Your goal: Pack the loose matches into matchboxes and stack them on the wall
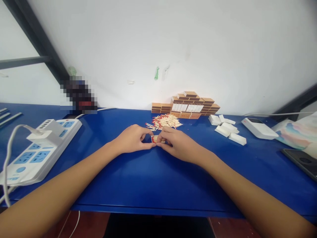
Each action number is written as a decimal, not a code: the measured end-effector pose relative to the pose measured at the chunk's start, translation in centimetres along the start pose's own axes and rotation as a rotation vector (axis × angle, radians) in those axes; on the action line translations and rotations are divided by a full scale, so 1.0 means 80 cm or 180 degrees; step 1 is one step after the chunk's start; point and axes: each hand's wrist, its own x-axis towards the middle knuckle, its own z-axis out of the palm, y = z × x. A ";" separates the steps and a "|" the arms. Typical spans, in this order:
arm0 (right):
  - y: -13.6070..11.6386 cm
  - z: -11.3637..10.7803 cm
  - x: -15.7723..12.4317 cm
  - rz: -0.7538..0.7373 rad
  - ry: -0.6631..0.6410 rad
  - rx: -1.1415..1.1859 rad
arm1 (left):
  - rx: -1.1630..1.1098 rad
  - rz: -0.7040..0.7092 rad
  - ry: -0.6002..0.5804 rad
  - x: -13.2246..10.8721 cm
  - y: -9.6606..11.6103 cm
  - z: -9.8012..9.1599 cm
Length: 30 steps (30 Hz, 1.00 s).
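Left hand (135, 138) curled, pinching match tray (152, 139); right hand (175, 141) arched opposite, fingers (163, 135) narrowed, hold unclear; loose matches (167, 122) beyond them.

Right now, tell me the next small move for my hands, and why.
I'd probably have the right hand gently level the matches in the small tray while the left hand steadies it: red-headed matches lie inside, left thumb and fingers bracket one end, and right fingers are at the other.
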 end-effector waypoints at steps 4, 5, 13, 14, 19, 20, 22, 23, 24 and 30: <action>-0.001 -0.003 0.000 -0.0140 0.0155 -0.0096 | 0.0000 0.0032 0.0030 0.000 0.001 -0.001; -0.002 -0.003 0.000 -0.0158 0.0153 -0.0081 | -0.0006 0.0037 0.0033 0.000 0.001 -0.002; 0.001 0.004 0.000 -0.0264 0.0096 -0.0356 | 0.0012 0.0049 0.0027 0.000 0.001 -0.002; 0.002 0.004 0.000 -0.0283 0.0117 -0.0407 | 0.0016 0.0049 0.0024 0.000 0.001 -0.002; 0.006 -0.001 0.001 -0.0432 0.0232 -0.0512 | 0.0054 0.0073 0.0077 0.000 0.003 -0.003; 0.007 -0.002 0.001 -0.0462 0.0305 -0.0532 | 0.0061 0.0083 0.0086 0.000 0.003 -0.003; 0.007 -0.002 0.002 -0.0498 0.0433 -0.0581 | 0.0055 0.0101 0.0083 0.000 0.004 -0.003; 0.007 -0.001 0.002 -0.0503 0.0443 -0.0609 | 0.0044 0.0107 0.0073 0.000 0.004 -0.002; 0.007 0.000 0.003 -0.0498 0.0413 -0.0629 | 0.0036 0.0113 0.0060 0.000 0.004 -0.002; 0.013 0.002 0.001 -0.0316 0.0270 -0.0545 | 0.0093 0.0154 0.0078 0.000 0.003 -0.001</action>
